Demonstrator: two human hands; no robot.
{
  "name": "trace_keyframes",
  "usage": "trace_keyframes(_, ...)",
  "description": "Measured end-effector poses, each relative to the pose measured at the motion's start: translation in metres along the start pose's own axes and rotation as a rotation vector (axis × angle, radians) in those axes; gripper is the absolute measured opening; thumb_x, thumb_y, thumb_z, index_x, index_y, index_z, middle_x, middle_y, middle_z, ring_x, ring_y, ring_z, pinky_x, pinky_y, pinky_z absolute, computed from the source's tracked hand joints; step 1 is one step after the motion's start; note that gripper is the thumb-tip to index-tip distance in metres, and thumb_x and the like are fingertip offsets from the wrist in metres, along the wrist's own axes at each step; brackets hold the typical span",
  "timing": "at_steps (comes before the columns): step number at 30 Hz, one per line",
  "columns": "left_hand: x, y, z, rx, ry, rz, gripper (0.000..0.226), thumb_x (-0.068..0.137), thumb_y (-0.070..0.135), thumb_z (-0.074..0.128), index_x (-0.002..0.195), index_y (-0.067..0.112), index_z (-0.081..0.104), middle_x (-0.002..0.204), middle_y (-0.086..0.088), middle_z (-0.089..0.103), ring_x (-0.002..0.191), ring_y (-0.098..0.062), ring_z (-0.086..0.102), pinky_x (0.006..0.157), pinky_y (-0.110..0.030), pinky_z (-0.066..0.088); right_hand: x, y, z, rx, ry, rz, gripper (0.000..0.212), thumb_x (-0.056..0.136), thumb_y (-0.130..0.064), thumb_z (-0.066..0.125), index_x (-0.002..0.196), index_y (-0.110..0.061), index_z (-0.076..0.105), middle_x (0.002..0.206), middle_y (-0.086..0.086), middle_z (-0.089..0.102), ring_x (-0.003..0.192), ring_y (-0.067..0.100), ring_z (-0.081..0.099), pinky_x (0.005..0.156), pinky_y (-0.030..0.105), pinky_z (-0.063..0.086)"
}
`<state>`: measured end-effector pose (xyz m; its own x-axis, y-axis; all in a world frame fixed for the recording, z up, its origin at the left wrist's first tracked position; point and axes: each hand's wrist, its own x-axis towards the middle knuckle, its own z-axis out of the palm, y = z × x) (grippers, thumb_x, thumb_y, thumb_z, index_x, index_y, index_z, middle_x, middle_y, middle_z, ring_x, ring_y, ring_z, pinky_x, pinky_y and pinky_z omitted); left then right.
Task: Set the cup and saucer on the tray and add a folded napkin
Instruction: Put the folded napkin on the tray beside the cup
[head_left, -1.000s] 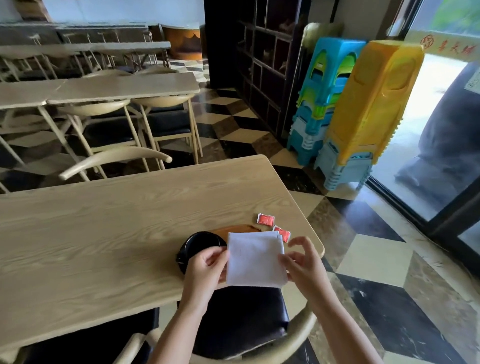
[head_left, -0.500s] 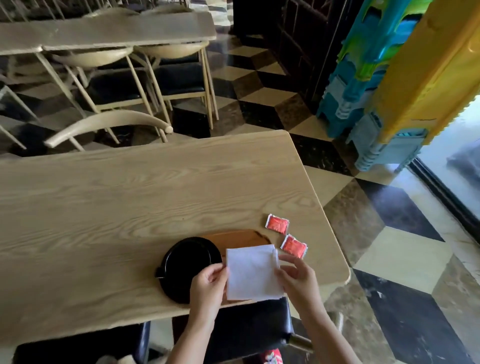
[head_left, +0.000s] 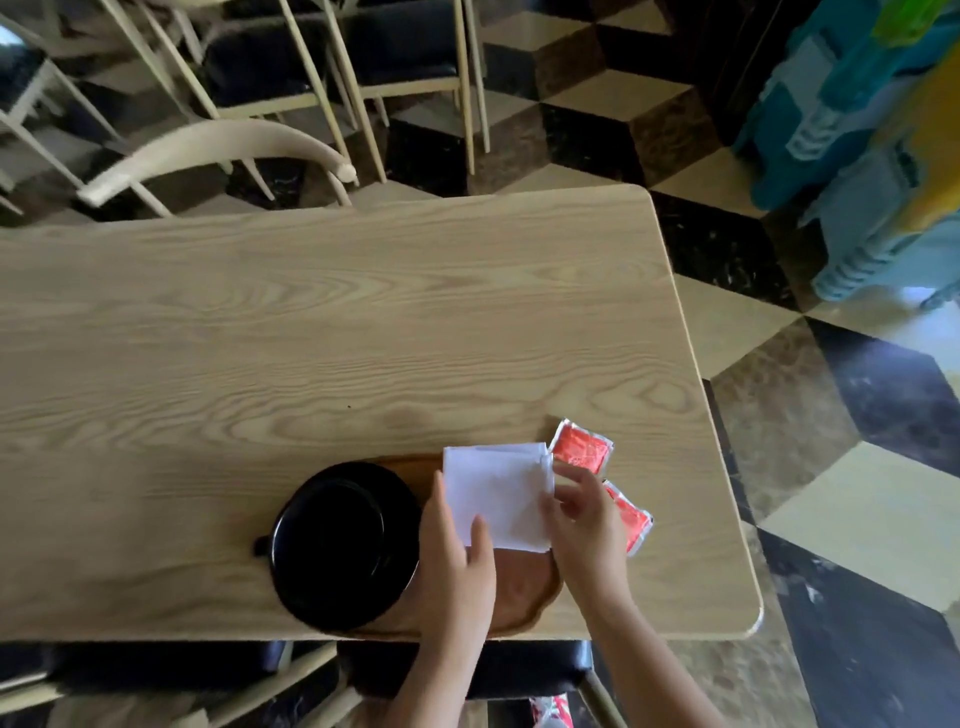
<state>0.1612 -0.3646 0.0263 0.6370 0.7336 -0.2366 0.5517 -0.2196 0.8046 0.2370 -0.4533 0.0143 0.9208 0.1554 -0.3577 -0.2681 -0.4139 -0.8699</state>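
Observation:
A brown wooden tray (head_left: 524, 592) lies at the near edge of the table. On its left part stands a black cup on a black saucer (head_left: 343, 540), its handle pointing left. A folded white napkin (head_left: 498, 493) sits over the tray's right part. My left hand (head_left: 457, 561) holds the napkin's lower left edge, thumb on top. My right hand (head_left: 582, 519) pinches its right edge.
Two red sachets (head_left: 582, 449) lie on the light wooden table (head_left: 311, 338) just right of the napkin, one partly under my right hand. Chairs stand beyond the table and below its near edge. Stacked plastic stools (head_left: 872, 130) stand at the right.
The view has tilted down and closer. Both hands have carried the napkin forward, so it now lies over the right part of the tray.

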Motion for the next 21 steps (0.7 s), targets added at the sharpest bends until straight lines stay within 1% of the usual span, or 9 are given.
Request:
trace_keyframes(4,-0.01,-0.017,0.008,0.156,-0.042,0.176,0.064,0.092,0.027,0.048,0.144,0.026,0.011,0.155,-0.003,0.011,0.141,-0.008,0.01,0.116,-0.031,0.019,0.006,0.0,-0.001,-0.12,-0.016,-0.064,0.021,0.087,-0.017,0.058,0.107,-0.024,0.06,0.065,-0.017,0.06,0.062,-0.008,0.057,0.056,0.007,0.041)
trace_keyframes(6,-0.015,-0.026,0.01,0.321,-0.044,0.314,0.065,0.092,0.026,0.044,0.147,0.027,0.009,0.156,-0.007,0.006,0.144,-0.014,0.005,0.114,-0.036,0.019,0.008,0.0,-0.002,-0.2,-0.051,-0.102,0.022,0.088,-0.02,0.058,0.109,-0.025,0.059,0.073,-0.013,0.065,0.064,-0.003,0.059,0.058,0.007,0.04)
trace_keyframes(8,-0.021,-0.032,0.01,0.502,-0.085,0.404,0.062,0.09,0.029,0.037,0.147,0.023,0.014,0.155,-0.01,0.014,0.143,-0.019,0.011,0.11,-0.043,0.022,0.009,0.002,-0.004,-0.314,-0.064,-0.178,0.032,0.086,-0.023,0.059,0.118,-0.024,0.055,0.101,-0.004,0.067,0.085,0.011,0.063,0.069,0.018,0.047)
trace_keyframes(9,-0.023,-0.035,0.01,0.579,-0.116,0.413,0.061,0.088,0.032,0.036,0.146,0.022,0.017,0.154,-0.01,0.018,0.142,-0.019,0.015,0.109,-0.045,0.024,0.009,0.005,-0.006,-0.4,-0.046,-0.276,0.041,0.085,-0.022,0.059,0.125,-0.023,0.051,0.117,-0.001,0.061,0.1,0.016,0.059,0.076,0.025,0.047)
trace_keyframes(12,-0.027,-0.041,0.012,0.749,-0.174,0.407,0.056,0.093,0.041,0.026,0.146,0.023,0.021,0.154,-0.009,0.021,0.141,-0.02,0.016,0.108,-0.046,0.021,0.012,0.015,-0.013,-0.728,-0.033,-0.721,0.06,0.08,-0.019,0.053,0.137,-0.017,0.038,0.145,0.01,0.04,0.132,0.024,0.031,0.102,0.032,0.03)
trace_keyframes(13,-0.028,-0.043,0.012,0.787,-0.183,0.399,0.055,0.095,0.044,0.02,0.146,0.024,0.021,0.154,-0.01,0.022,0.141,-0.019,0.015,0.107,-0.045,0.019,0.014,0.018,-0.016,-0.816,-0.078,-0.824,0.059,0.081,-0.021,0.048,0.138,-0.016,0.036,0.148,0.011,0.035,0.136,0.026,0.025,0.107,0.036,0.025)
trace_keyframes(15,-0.027,-0.044,0.013,0.836,-0.197,0.383,0.056,0.095,0.048,0.013,0.145,0.027,0.022,0.153,-0.011,0.022,0.141,-0.02,0.013,0.107,-0.043,0.016,0.021,0.025,-0.018,-0.942,-0.166,-0.91,0.056,0.084,-0.028,0.039,0.138,-0.013,0.035,0.149,0.01,0.033,0.138,0.025,0.021,0.107,0.04,0.022)
trace_keyframes(19,-0.024,-0.043,0.013,0.882,-0.195,0.364,0.057,0.093,0.054,0.012,0.143,0.03,0.026,0.153,-0.013,0.024,0.141,-0.022,0.015,0.106,-0.042,0.018,0.029,0.029,-0.015,-1.119,-0.269,-0.895,0.062,0.08,-0.035,0.037,0.134,-0.004,0.042,0.146,0.012,0.039,0.136,0.023,0.033,0.106,0.038,0.023)
trace_keyframes(21,-0.024,-0.044,0.012,0.896,-0.191,0.358,0.057,0.092,0.054,0.018,0.143,0.03,0.026,0.153,-0.013,0.024,0.141,-0.023,0.016,0.106,-0.041,0.019,0.03,0.026,-0.012,-1.151,-0.286,-0.894,0.063,0.079,-0.034,0.036,0.133,-0.002,0.045,0.144,0.014,0.041,0.133,0.025,0.039,0.106,0.038,0.022)
